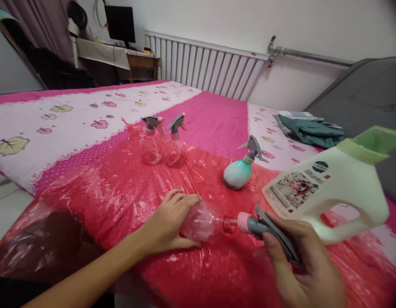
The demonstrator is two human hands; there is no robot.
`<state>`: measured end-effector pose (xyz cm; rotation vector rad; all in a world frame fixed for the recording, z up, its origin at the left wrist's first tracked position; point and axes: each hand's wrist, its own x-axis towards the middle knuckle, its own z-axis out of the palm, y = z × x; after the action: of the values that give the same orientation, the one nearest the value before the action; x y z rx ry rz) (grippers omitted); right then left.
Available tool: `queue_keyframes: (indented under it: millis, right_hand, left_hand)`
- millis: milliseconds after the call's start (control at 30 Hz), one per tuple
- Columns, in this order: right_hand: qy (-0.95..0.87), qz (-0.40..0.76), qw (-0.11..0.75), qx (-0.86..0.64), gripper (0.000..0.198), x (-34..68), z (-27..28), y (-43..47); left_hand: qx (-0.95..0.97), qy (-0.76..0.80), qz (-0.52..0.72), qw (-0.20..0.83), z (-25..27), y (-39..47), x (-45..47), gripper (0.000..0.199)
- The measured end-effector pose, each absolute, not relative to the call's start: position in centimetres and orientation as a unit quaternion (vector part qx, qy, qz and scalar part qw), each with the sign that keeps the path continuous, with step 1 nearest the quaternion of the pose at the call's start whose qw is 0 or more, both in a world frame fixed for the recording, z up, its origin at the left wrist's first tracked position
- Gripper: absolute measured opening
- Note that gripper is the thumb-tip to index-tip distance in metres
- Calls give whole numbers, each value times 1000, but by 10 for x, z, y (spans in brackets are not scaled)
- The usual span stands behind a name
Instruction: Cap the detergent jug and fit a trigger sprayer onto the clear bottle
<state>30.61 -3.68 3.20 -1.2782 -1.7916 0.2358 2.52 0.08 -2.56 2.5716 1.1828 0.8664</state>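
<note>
My left hand (175,224) is wrapped round the base of a clear spray bottle (202,221) that lies on its side on a red plastic sheet (117,192). In my right hand (308,261) is a grey spray head with a pink collar (262,226), pinched between thumb and fingers. The collar is right at the bottle's neck; whether it is threaded on, I cannot tell. Behind stand two clear spray bottles with grey-and-pink heads, a left one (150,149) and a right one (175,152). A green-and-white spray bottle (238,173) is tilted on the sheet.
A large pale green detergent jug (332,184) with a green cap stands close beside my right hand. Folded clothes (313,128) lie on the bed (217,113) near the grey headboard (367,90). A radiator (204,64), a desk (103,53) and a monitor (120,25) are behind.
</note>
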Motion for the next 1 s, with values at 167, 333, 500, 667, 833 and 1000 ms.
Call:
queue_keyframes:
  millis: [167,333,500,667,833,1000]
  right_hand:
    - [-756,32,429,-494,15,303,31,-35]
    - [-767,27,419,-486,24,303,29,-32]
    - [-760,62,428,-485,33,302,23,-36]
    - [-749,77,423,-504,46,292,19,-46]
    - [-789,117,399,-453,52,288,32,-32]
    - [-789,249,370,-423,45,276,58,-9]
  left_hand:
    - [862,398,297,98,-27,0,26,94]
    - [854,410,298,119,-26,0,26,92]
    - [842,430,291,150,-23,-1,25,93]
    - [833,448,276,172,-21,-2,25,94]
    - [818,464,278,197,-16,-2,23,94]
    - [794,476,304,224,-17,2,18,95]
